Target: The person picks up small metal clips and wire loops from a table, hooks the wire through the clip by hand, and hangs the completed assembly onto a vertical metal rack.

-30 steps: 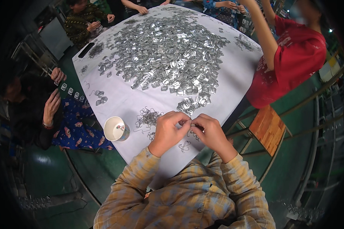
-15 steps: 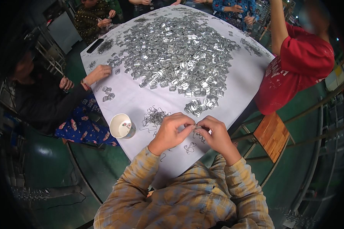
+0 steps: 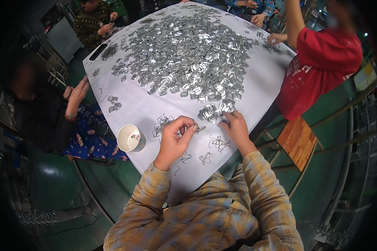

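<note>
At the near end of the white table (image 3: 142, 104): from far away, I see two bare hands in checked yellow sleeves (image 3: 266, 178).
Left grip (image 3: 174, 140): my finger and thumb pinch one thin metal bit (image 3: 200, 128). It pokes out to the right, above the table.
Right grip (image 3: 238, 130): my thumb and pointing finger are a little apart, with the fingertips at the small heap (image 3: 211, 112). I cannot tell if the fingers I can't see touch a piece.
Small heap: shiny flat metal pieces, at the near edge of the big pile.
Big pile (image 3: 188, 62): lots and lots of the same shiny pieces, all over the middle of the table.
Wire hooks (image 3: 161, 125): thin, dark and bendy, in a tangle just beyond my left hand. A second bunch (image 3: 219, 143) is near my right wrist, and a few (image 3: 206, 158) lie closer to me.
Paper cup (image 3: 128, 139): white, near the left edge, left of my left hand.
Few loose pieces (image 3: 114, 104): on the left side, past the cup.
Person in red (image 3: 329, 56): on the right, behind a wooden stool (image 3: 296, 143).
Person in dark clothes (image 3: 37, 113): on the left, one hand up near the table's edge.
</note>
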{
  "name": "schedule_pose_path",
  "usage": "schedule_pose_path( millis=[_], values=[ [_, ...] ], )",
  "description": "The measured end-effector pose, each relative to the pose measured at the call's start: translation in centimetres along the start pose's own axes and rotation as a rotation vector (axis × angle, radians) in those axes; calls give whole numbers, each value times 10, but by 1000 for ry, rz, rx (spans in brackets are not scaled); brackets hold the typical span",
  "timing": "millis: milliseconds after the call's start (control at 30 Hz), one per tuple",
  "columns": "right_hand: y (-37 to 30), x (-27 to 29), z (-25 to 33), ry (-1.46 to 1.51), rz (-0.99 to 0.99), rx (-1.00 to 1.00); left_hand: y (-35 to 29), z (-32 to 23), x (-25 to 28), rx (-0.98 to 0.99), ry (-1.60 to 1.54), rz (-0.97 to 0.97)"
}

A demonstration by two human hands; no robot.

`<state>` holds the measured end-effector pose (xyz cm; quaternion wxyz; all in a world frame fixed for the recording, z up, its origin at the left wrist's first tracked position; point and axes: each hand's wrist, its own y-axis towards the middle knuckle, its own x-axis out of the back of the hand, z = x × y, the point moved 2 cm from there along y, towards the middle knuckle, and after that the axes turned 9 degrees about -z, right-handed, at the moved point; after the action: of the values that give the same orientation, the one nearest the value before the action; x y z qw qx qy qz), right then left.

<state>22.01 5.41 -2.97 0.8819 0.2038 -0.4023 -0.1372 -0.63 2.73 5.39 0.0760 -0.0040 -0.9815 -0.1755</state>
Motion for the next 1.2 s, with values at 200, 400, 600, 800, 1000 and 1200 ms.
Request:
schedule_pose_path(
  millis=[200, 400, 600, 800, 1000, 1200],
  values=[
    [11, -20, 11, -253, 24, 162, -4, -1, -3, -37, 22, -2],
    [19, -20, -10, -165, 209, 55, -7, 4, -5, -42, 20, 35],
    [24, 19, 22, 233, -42, -221, -7, 10, -22, -12, 3, 80],
    [16, 51, 81, 894, 29, -406, -3, -5, -40, -104, 39, 104],
    [8, 52, 102, 747, -31, -318, -7, -5, -35, -84, 105, 67],
    [2, 54, 109, 708, -95, -260, -14, 2, -37, 210, 6, 117]
  ],
)
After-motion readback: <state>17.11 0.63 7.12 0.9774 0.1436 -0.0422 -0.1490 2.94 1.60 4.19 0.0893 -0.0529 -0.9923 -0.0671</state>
